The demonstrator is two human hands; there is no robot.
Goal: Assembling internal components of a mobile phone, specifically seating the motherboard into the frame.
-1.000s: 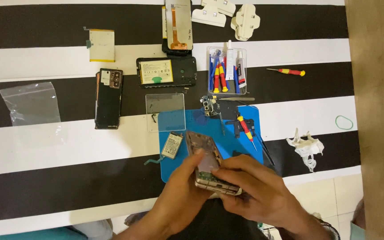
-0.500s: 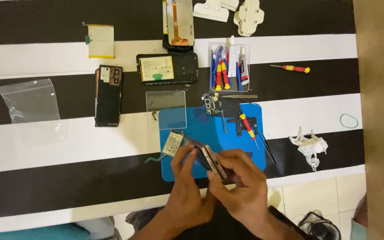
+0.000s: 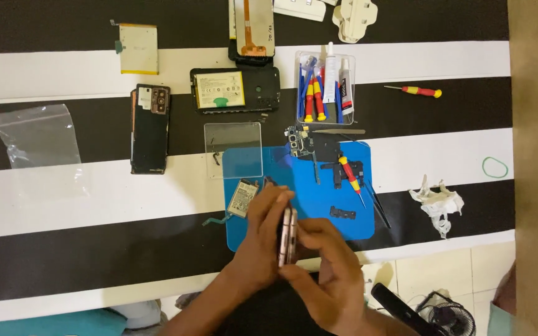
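Pink-edged phone [image 3: 287,236] between both hands

A smooth matt blue mat [image 3: 319,186] lies on striped cloth [image 3: 63,205]; the phone frame's [image 3: 287,236] metal edge gleams.

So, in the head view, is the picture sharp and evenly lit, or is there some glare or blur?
Head view: light is soft and even, with no hard shadows; the striped tablecloth looks evenly lit. The clear plastic bag and clear screen protector show only faint sheen. The left hand and right hand, holding the phone frame edge-on, look slightly soft.
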